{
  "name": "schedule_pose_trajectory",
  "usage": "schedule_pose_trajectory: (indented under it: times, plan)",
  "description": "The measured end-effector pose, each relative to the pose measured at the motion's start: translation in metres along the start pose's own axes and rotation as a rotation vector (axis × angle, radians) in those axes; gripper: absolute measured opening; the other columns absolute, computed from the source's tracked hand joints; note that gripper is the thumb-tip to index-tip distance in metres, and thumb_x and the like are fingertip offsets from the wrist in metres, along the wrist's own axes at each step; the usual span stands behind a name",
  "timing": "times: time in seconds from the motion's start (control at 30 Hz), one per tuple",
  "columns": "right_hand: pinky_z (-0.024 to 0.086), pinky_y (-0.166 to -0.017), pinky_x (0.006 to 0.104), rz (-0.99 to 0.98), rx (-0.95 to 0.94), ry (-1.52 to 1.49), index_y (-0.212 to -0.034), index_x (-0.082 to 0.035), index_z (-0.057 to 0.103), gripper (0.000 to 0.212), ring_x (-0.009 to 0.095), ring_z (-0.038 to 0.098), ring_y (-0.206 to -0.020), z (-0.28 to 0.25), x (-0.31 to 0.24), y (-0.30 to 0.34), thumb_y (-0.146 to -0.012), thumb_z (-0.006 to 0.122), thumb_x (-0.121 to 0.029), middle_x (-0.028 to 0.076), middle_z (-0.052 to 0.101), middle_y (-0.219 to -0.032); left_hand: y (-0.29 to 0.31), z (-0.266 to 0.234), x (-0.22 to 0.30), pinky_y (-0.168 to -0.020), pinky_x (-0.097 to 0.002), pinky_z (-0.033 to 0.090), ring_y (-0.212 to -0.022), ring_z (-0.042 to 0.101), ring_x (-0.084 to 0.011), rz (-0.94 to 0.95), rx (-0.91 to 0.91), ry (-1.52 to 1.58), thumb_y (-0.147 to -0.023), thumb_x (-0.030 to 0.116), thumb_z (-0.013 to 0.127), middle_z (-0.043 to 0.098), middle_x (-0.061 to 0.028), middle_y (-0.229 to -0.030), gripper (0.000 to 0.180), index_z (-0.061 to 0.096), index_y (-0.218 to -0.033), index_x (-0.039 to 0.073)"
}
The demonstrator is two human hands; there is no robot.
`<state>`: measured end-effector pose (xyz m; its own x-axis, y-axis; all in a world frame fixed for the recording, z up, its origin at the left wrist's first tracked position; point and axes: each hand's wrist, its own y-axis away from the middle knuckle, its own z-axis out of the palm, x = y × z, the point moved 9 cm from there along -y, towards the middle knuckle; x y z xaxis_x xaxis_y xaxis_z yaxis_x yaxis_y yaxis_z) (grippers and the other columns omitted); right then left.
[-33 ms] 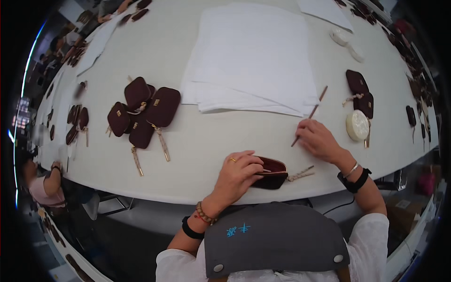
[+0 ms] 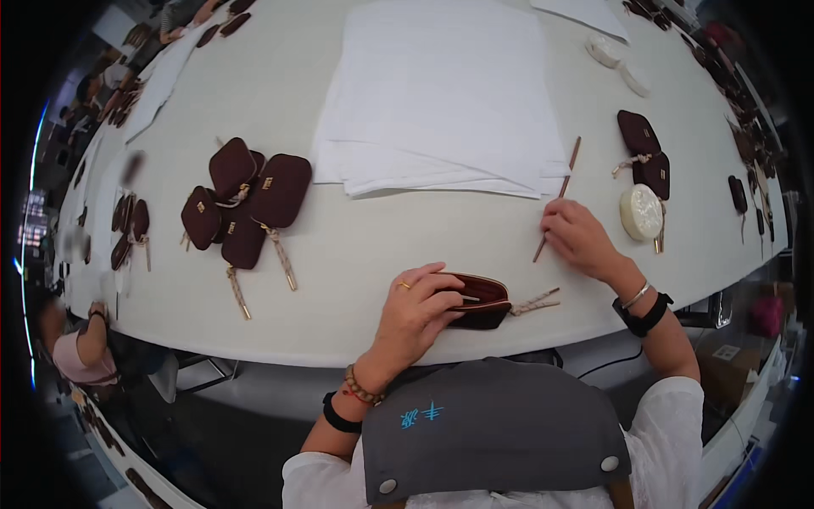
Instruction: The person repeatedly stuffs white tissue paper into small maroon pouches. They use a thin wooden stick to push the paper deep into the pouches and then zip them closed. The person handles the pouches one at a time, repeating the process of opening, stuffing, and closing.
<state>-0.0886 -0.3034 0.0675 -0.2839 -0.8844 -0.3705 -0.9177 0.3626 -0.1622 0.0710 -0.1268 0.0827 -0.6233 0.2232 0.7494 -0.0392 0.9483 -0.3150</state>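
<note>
Close to the table's front edge, my left hand (image 2: 413, 321) is closed on a small dark maroon zip pouch (image 2: 482, 320). The pouch is unzipped and gapes upward, with its reddish lining and gold zip edge showing. Some of my left fingers reach over its opening; a small pale bit shows inside beside them. A braided beige cord pull (image 2: 536, 303) trails from the pouch to the right. Further right, my right hand (image 2: 585, 243) pinches a thin brown stick (image 2: 571, 167) low down, at or just above the table top. The stick slants up and away from me.
Several closed maroon pouches (image 2: 284, 191) with cord pulls lie heaped at left. White paper sheets (image 2: 449, 93) are stacked ahead. Two more pouches (image 2: 638, 131) and a cream round roll (image 2: 642, 212) lie at right. Another person (image 2: 83, 356) sits at the far left edge.
The stick in my right hand stands a little steeper. My left hand keeps hold of the pouch, whose opening shows slightly more. The whole view has shifted a little.
</note>
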Motion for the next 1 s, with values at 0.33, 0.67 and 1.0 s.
schedule_pose_trajectory:
  times: [0.33,0.67,1.0]
  plan:
    - [0.049,-0.066,0.0418,0.167,-0.484,-0.336,-0.088,-0.003,0.062,0.021,0.035,0.063,-0.075,0.056,-0.106,-0.045,-0.088,0.063,-0.024,0.014,0.065,-0.082,0.002,-0.006,0.012,-0.101,-0.0506,0.034,-0.121,0.050,-0.0311,0.115,-0.021,-0.193,-0.066,0.008,0.076,0.064,-0.0021,-0.116,0.019,0.067,-0.080,0.018]
    - [0.047,-0.061,0.0429,0.204,-0.347,-0.426,-0.079,-0.002,0.059,0.023,0.035,0.060,-0.067,0.065,-0.081,-0.056,-0.087,0.065,-0.023,0.014,0.061,-0.070,0.017,-0.013,0.010,-0.083,-0.0356,0.034,-0.099,0.058,-0.0168,0.084,-0.121,-0.269,-0.067,0.008,0.071,0.069,0.0045,-0.094,0.018,0.059,-0.077,0.015]
    - [0.048,-0.067,0.0455,0.242,-0.624,-0.345,-0.084,-0.002,0.060,0.018,0.038,0.061,-0.073,0.082,-0.077,-0.046,-0.086,0.063,-0.019,0.017,0.063,-0.075,0.012,0.017,-0.002,-0.081,-0.0343,0.037,-0.093,0.060,-0.0195,-0.073,-0.621,-0.319,-0.079,0.005,0.061,0.062,-0.0093,-0.120,0.012,0.055,-0.089,0.010]
